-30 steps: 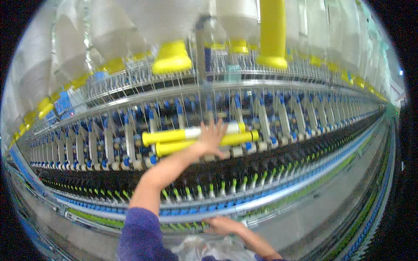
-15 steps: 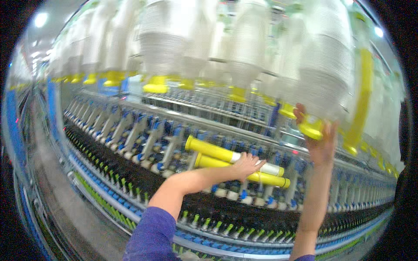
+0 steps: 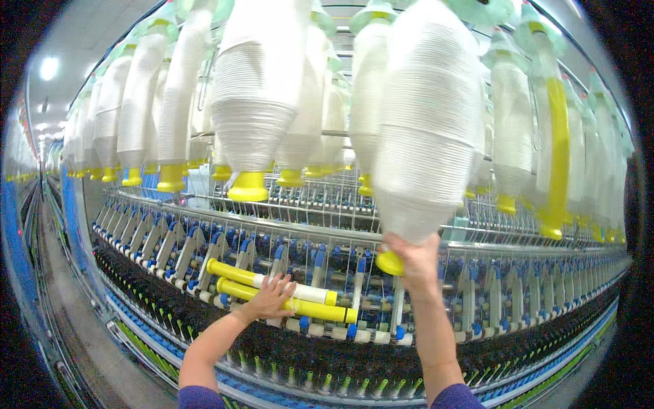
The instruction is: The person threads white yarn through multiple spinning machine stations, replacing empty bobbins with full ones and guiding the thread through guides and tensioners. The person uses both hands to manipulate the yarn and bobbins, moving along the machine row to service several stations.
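Note:
My right hand is closed around the lower end of a large white roving bobbin, just above its yellow base. This bobbin hangs upright and close in front of me, at the right of centre. Lower left, my left hand lies with spread fingers across two yellow tubes. The upper tube has a white wrapped section; the lower tube is mostly bare yellow. Both tubes lie side by side, slanting, on top of the spinning frame's drafting arms. The palm is hidden.
More white roving bobbins hang in rows overhead, with a nearly bare yellow tube at the right. Below run the metal drafting arms and a row of green-tipped spindles. A narrow aisle stretches away at the left.
My right hand has closed around the bobbin's lower end, and the bobbin has shifted left relative to the hanging ones beside it. My left hand and the tubes sit lower and farther left in view.

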A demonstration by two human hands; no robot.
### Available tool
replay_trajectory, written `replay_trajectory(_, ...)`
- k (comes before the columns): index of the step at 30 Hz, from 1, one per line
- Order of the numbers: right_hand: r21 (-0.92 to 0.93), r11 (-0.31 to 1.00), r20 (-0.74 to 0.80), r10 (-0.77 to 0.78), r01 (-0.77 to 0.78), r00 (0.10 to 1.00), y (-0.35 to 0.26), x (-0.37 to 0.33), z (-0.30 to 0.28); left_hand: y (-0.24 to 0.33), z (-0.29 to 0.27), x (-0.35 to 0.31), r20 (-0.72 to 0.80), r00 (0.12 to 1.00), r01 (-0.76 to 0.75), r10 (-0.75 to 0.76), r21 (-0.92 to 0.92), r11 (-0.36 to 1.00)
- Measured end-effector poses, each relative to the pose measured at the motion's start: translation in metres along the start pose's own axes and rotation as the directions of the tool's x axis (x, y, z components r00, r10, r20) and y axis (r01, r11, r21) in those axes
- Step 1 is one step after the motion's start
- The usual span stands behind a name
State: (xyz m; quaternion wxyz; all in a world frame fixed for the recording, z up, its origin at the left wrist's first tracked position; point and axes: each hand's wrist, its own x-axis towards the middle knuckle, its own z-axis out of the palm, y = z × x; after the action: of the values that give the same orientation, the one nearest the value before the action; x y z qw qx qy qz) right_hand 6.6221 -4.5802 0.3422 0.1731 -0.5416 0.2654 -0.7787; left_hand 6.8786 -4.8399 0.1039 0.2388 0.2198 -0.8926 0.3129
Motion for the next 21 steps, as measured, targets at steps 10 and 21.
replay_trajectory(10,0.071,0.981,0.246,-0.191,0.179,0.95,-0.048,0.069,0.066,0.087,-0.27,0.111,-0.676,0.734,-0.256,0.06,-0.195,0.947)
replay_trajectory(21,-0.172,0.948,0.175,-0.24,0.27,0.955,0.001,0.072,0.032,0.03,-0.427,0.28,-0.915,0.323,0.181,-0.242,-0.192,0.965)
